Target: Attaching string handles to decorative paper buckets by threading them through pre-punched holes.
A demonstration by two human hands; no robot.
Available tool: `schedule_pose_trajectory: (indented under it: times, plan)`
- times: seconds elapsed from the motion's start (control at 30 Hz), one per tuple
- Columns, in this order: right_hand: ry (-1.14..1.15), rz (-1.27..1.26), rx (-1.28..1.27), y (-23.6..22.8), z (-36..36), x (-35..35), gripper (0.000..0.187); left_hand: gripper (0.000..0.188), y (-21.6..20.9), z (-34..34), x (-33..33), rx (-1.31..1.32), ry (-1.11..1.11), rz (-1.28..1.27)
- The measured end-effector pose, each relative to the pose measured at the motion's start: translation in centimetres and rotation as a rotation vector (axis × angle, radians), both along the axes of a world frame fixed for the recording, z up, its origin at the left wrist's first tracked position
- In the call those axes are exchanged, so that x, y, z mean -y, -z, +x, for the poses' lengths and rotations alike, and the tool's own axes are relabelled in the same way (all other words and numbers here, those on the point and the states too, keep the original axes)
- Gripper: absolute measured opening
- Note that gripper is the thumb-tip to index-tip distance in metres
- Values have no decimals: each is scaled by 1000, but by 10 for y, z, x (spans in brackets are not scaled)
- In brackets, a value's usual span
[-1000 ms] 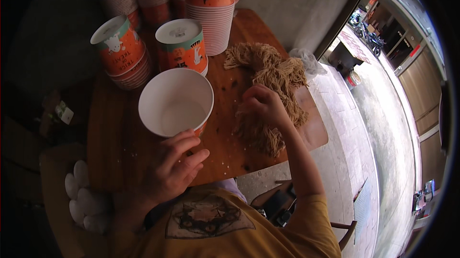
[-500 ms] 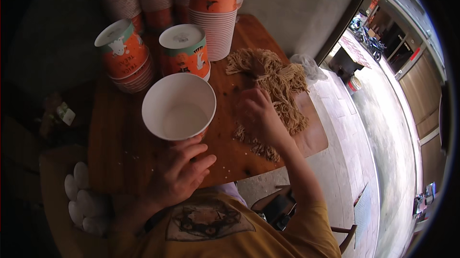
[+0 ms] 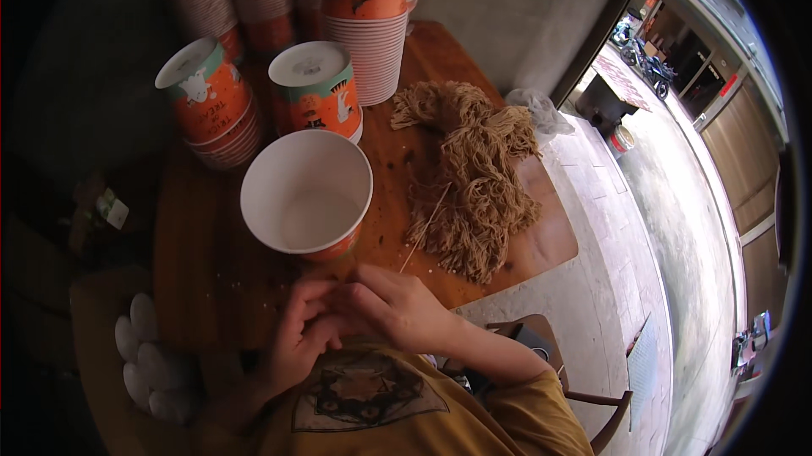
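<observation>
In front of the paper bucket, my two hands meet close to my shirt at the table's near edge. My right hand is closed, its fingers pressed against the left hand's. A thin pale strand of twine runs from the tan twine pile down to the right hand. The fingers of my left hand are bent and closed; what lies between them is hidden. The white-lined paper bucket stands mouth up just beyond the hands, tilted toward me in view, with orange print on its outside.
Upside-down orange and green buckets stand behind, beside another stack and a tall stack. Several white rounded objects sit low at left. A clear plastic bag lies past the twine on the wooden table. A chair stands at lower right.
My right hand has left the twine pile and come toward me to meet the left, with a strand trailing. My left hand has drawn back from the bucket's front.
</observation>
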State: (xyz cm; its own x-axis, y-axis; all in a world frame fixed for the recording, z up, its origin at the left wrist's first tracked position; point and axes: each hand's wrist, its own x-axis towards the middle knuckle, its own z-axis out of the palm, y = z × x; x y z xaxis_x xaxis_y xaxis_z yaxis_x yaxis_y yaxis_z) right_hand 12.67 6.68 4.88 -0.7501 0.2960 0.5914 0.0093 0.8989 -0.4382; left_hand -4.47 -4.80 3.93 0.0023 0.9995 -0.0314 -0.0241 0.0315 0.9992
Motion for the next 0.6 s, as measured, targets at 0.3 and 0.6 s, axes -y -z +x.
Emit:
schedule_pose_trajectory:
  times: [0.3, 0.6]
  plan:
    - [-18, -274, 2, 16, -14, 19, 16, 9, -19, -14, 18, -605, -126, 93]
    - [23, -408, -11, 20, -10, 18, 14, 9, -21, -19, 0, -767, -119, 390]
